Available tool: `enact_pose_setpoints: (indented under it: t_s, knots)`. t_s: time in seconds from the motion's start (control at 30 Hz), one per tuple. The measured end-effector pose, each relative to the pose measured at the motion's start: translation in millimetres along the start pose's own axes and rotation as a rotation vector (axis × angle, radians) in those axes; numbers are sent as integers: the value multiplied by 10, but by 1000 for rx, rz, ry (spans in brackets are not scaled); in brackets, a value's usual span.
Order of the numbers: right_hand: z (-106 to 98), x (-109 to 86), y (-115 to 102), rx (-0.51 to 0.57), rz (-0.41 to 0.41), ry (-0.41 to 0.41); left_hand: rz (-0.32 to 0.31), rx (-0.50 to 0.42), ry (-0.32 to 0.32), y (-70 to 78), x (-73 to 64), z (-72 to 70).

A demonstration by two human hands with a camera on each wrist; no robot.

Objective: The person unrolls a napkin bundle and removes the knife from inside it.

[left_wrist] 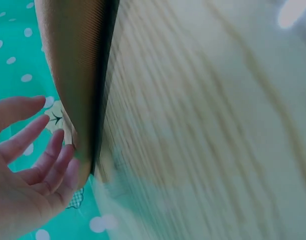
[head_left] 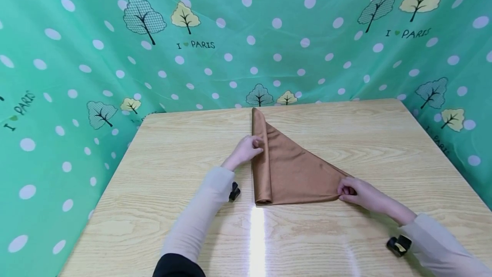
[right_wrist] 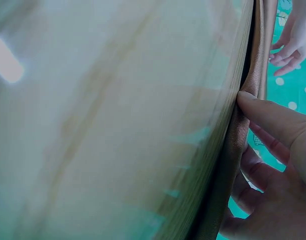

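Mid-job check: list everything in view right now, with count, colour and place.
brown cloth: 1, brown, on the table between the hands, rolled along its left side, the rest tapering right
table: 1, pale wood-grain, under the cloth, a bright reflection near the front
backdrop: green with white dots, printed trees and "PARIS" lettering, behind and beside the table
black devices: 2, black, one by each wrist
pale sleeves: 2, greyish white, one on each forearm
black fabric: 1, black, further up the left arm
left hand: 1, bare, at the rolled part
right hand: 1, bare, pinching the right corner
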State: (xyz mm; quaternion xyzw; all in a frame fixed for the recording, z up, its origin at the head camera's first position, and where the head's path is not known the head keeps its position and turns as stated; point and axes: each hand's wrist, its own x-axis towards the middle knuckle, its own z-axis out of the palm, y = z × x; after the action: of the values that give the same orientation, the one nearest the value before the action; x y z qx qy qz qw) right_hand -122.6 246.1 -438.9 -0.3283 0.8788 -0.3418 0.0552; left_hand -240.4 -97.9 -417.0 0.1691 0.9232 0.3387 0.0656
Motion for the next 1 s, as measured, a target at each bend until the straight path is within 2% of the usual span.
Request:
enact_pose_setpoints:
  t_s: [0.13,0.33,0.67,0.8,1.0]
  knots:
    - [24,-10,3,-6,27,-6,27,30,-28,16,22,44]
    - [30,-14,1,-5,19,-5,96,100,-76,23,44,93]
    - [4,4,-6,-11,-5,8,121,150,-119,-14,94,135]
    - [2,5,-8,-13,-15,10,107,152,-129,3,95,142]
    - [7,1,-4,-15,-23,20,53,170,-156,43,105,149]
